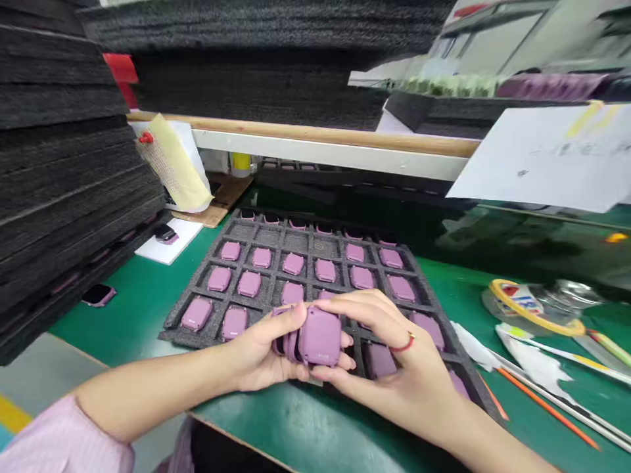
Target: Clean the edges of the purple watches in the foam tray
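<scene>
My left hand [259,351] and right hand [394,374] clamp together on a stack of mauve smartwatch cases [319,336]; a slackened grip could spill them onto the black foam tray [269,235] below.

A pale pink shirt sleeve [59,440] with fine stripes covers the left arm [148,401] up to a soft cuff, at about 7 o'clock. A fold of darker pink cloth [181,450] shows near 6 o'clock. On a finger of the right hand [409,387], at about 4 o'clock, sits a thin red cord ring [407,342] with a tiny gold-coloured bead.
</scene>
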A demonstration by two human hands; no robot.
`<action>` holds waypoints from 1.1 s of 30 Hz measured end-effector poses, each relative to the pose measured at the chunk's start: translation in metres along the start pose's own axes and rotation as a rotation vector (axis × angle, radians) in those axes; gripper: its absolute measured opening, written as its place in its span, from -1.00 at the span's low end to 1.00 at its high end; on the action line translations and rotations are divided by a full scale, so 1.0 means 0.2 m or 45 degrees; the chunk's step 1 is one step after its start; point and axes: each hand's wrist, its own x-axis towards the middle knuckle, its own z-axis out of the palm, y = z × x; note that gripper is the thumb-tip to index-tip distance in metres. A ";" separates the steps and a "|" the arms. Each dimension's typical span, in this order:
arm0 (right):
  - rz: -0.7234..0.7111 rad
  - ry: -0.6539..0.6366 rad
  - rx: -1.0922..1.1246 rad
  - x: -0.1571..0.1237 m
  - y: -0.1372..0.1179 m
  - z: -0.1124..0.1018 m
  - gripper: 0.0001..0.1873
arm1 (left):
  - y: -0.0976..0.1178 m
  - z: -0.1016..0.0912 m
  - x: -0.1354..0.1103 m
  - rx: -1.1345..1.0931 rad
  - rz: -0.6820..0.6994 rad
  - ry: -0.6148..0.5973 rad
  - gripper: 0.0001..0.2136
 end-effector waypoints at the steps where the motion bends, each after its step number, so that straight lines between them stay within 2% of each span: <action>1: -0.003 -0.001 -0.010 0.00 0.00 0.00 -0.43 | 0.00 0.00 0.00 -0.005 0.012 0.003 -0.47; 7: 0.046 0.018 -0.035 -0.02 -0.03 0.00 -0.28 | 0.02 0.01 0.01 -0.077 0.036 -0.085 -0.56; 14: 0.038 0.045 -0.050 -0.02 -0.05 0.00 -0.23 | 0.03 0.01 0.00 -0.054 -0.004 -0.177 -0.48; 18: -0.047 0.016 -0.120 -0.01 -0.06 0.00 -0.36 | 0.02 0.01 0.00 0.023 -0.038 -0.102 -0.48; 21: -0.085 0.019 -0.219 0.03 -0.04 -0.04 -0.47 | 0.01 0.03 0.01 0.065 0.010 0.080 -0.48; 23: 0.015 0.065 -0.283 0.07 0.01 -0.09 -0.58 | 0.00 0.04 0.01 0.053 0.074 0.188 -0.52; 25: 0.241 0.151 -0.327 0.13 0.12 -0.15 -0.67 | 0.00 0.05 0.01 0.044 0.085 0.238 -0.56; 27: 0.519 0.211 -0.352 0.21 0.25 -0.19 -0.66 | 0.01 0.05 0.00 0.055 0.054 0.253 -0.59; 28: 0.607 0.189 -0.370 0.24 0.33 -0.19 -0.64 | 0.01 0.05 0.00 0.064 0.036 0.257 -0.61; 30: 0.665 0.117 -0.412 0.29 0.46 -0.16 -0.64 | 0.03 0.03 -0.01 0.070 0.008 0.242 -0.65; 33: 0.659 0.038 -0.401 0.31 0.62 -0.05 -0.69 | 0.05 0.02 -0.01 0.047 -0.001 0.192 -0.71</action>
